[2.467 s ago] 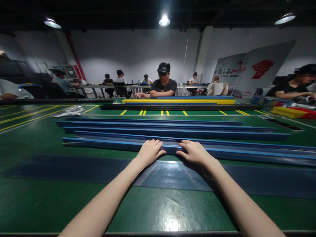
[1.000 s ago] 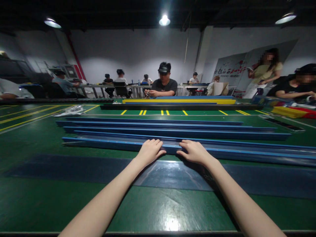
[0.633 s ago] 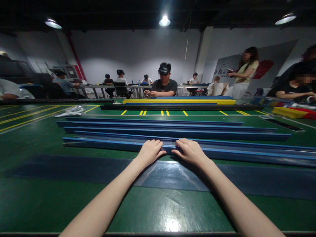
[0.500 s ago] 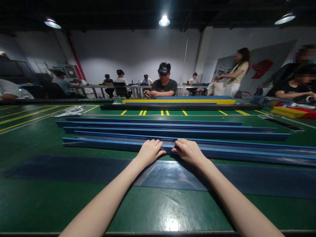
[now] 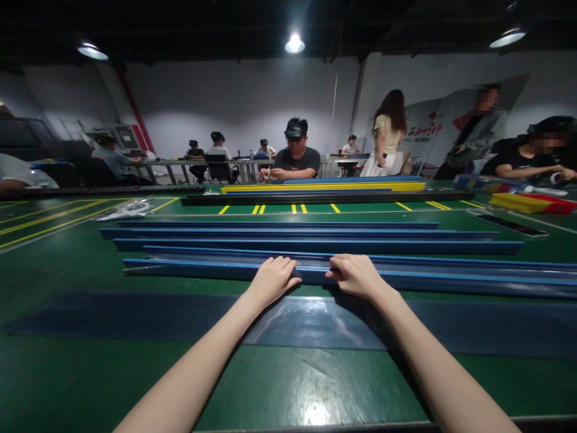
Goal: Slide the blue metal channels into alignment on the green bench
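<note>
We locate the blue channel point(image 5: 313, 276) crosswise under both hands. Our left hand point(image 5: 273, 278) grips its near wall, fingers over the edge; our right hand point(image 5: 354, 275) clasps the same wall, fingers curled. A flat strip point(image 5: 311, 325) lies on the desk point(image 5: 270, 388) nearer us than the hands; further blue channels point(image 5: 270, 246) lie beyond them.

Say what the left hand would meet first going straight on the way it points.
Left hand: probably the far wall of the nearest blue rail, which it touches; depth is hard to judge.
</note>
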Tool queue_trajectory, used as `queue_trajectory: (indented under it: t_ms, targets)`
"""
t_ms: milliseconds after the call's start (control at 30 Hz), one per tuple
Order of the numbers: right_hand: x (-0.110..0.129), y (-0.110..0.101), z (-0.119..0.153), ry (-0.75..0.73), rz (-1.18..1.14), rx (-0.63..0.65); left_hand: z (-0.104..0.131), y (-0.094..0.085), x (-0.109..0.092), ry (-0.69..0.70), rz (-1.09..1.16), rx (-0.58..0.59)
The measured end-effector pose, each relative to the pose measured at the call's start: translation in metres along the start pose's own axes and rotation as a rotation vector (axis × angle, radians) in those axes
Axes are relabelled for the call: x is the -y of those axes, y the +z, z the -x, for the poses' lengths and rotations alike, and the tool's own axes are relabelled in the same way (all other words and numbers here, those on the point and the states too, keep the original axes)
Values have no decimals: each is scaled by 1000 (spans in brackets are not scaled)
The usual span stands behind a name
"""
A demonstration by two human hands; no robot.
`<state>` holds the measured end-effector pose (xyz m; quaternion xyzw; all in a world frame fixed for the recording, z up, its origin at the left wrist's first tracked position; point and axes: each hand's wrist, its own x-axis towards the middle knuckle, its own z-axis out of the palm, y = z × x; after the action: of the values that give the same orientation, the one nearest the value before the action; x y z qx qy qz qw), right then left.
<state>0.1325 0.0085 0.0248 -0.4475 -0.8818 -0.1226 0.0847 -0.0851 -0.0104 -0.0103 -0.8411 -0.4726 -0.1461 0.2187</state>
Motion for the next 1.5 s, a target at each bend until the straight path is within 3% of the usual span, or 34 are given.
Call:
queue_trajectory:
  t_ms: [367, 567, 833, 1167, 1500]
  targets:
    - [-23, -6, 11, 82, 36, 73, 0, 4, -3, -84, -37, 8]
    - [-12, 1, 6, 40, 24, 27, 1, 4, -3, -93, -21, 12]
    - [13, 17, -6, -139, 37, -90, 0, 2, -4, -94, -22, 14]
    - [10, 7, -7, -90, 38, -19, 0, -2, -3, -76, -14, 13]
    - [-15, -1, 7, -31, 64, 67, 0, 2, -2, -58, -5, -4]
